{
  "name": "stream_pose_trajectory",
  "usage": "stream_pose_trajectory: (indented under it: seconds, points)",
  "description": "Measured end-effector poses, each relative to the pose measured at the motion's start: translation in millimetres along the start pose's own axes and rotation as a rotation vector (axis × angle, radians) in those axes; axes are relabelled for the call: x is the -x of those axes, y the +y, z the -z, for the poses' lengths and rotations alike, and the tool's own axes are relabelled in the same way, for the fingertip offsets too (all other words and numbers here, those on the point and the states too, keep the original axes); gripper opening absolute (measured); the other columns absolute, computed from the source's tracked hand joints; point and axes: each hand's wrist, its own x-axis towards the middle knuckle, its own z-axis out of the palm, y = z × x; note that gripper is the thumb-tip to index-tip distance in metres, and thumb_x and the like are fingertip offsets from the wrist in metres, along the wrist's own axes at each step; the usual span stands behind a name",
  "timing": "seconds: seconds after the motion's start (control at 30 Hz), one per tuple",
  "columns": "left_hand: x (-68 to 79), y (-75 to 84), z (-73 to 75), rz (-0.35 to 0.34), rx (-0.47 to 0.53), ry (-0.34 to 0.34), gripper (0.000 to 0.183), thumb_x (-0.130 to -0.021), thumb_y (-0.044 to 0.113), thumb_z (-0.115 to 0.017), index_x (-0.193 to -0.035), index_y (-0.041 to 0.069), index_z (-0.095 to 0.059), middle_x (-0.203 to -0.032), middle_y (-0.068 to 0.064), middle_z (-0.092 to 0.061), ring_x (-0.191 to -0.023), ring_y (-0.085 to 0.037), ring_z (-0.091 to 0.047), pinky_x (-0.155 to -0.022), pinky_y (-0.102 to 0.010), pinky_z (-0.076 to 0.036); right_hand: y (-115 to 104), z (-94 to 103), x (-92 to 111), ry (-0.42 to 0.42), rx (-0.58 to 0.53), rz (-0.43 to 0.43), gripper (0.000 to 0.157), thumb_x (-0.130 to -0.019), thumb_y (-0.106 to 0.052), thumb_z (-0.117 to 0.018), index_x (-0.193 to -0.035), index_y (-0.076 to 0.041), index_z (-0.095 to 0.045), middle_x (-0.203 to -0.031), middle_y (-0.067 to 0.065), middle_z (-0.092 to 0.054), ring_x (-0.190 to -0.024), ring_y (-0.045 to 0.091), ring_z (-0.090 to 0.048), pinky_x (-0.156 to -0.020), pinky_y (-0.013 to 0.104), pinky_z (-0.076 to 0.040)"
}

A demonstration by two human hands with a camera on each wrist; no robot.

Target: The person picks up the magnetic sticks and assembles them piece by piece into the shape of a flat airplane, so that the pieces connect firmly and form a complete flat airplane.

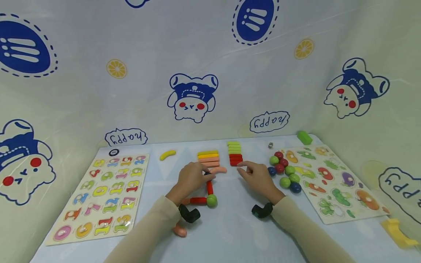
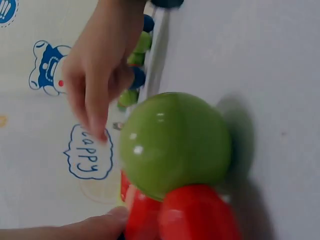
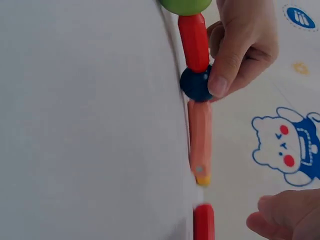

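Note:
My left hand (image 1: 193, 179) pinches a dark blue ball (image 3: 196, 84) between thumb and fingers. In the right wrist view a red stick (image 3: 194, 42) joins this ball to a green ball (image 3: 186, 5), and a peach stick (image 3: 201, 135) extends from its other side. A second red stick (image 1: 198, 200) runs leftward from the green ball in the head view, with a peach piece (image 1: 179, 230) lower down, partly behind my left wrist. My right hand (image 1: 258, 179) hovers beside the stacked red sticks (image 1: 235, 159), fingers loosely bent and holding nothing.
Yellow and peach sticks (image 1: 208, 155) and light green sticks (image 1: 234, 147) lie in rows at the back. Red, green and blue balls (image 1: 284, 182) cluster right of my right hand. A number puzzle board (image 1: 98, 197) lies left, a vegetable board (image 1: 329, 182) right, a yellow banana-shaped piece (image 1: 167, 155) behind.

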Motion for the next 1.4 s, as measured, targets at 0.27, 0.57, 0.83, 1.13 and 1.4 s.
stream_pose_trajectory:
  seconds: [0.27,0.57,0.83,1.13,1.4]
  points:
    - [-11.9,7.8,2.6,0.033,-0.038,0.015,0.051,-0.076,0.062,-0.065,-0.095,0.015,-0.075,-0.048,0.000,-0.038,-0.055,-0.018,-0.046,-0.047,-0.028,-0.028,37,48.6,55,0.263,0.106,0.030,0.020,-0.088,-0.029,-0.066,-0.104,-0.018,-0.069,-0.053,-0.007,-0.041,-0.046,0.012,-0.039,-0.041,0.025,-0.030]
    - [-22.1,19.2,-6.6,-0.007,-0.127,0.042,0.027,-0.085,0.036,-0.066,-0.065,0.017,-0.068,-0.051,0.004,-0.046,-0.059,-0.016,-0.048,-0.049,-0.026,-0.033,67,86.2,102,0.356,0.291,-0.076,0.028,-0.085,-0.031,-0.069,-0.106,-0.013,-0.068,-0.053,-0.006,-0.039,-0.045,0.011,-0.035,-0.041,0.025,-0.024]
    - [-19.5,16.8,-11.4,0.026,-0.051,0.072,0.024,-0.085,0.032,-0.066,-0.067,0.016,-0.063,-0.052,0.003,-0.043,-0.057,-0.016,-0.048,-0.048,-0.026,-0.034,74,94.8,110,0.250,0.344,-0.216,0.041,-0.083,-0.038,-0.069,-0.110,-0.007,-0.067,-0.054,-0.002,-0.041,-0.047,0.014,-0.035,-0.043,0.027,-0.023]
    - [-15.2,10.4,-16.0,-0.003,-0.004,0.108,0.029,-0.083,0.036,-0.070,-0.065,0.016,-0.060,-0.048,0.001,-0.037,-0.052,-0.017,-0.045,-0.048,-0.027,-0.032,73,90.5,106,0.193,0.326,-0.242,0.054,-0.081,-0.049,-0.068,-0.112,-0.005,-0.066,-0.058,-0.001,-0.042,-0.051,0.016,-0.037,-0.044,0.028,-0.025]
    - [-13.2,8.8,-20.1,0.001,0.039,0.130,0.026,-0.082,0.039,-0.071,-0.078,0.014,-0.067,-0.047,0.001,-0.039,-0.052,-0.016,-0.046,-0.047,-0.027,-0.034,71,86.2,104,0.203,0.330,-0.243,0.056,-0.081,-0.050,-0.067,-0.112,-0.004,-0.066,-0.057,-0.001,-0.044,-0.052,0.016,-0.039,-0.045,0.029,-0.026]
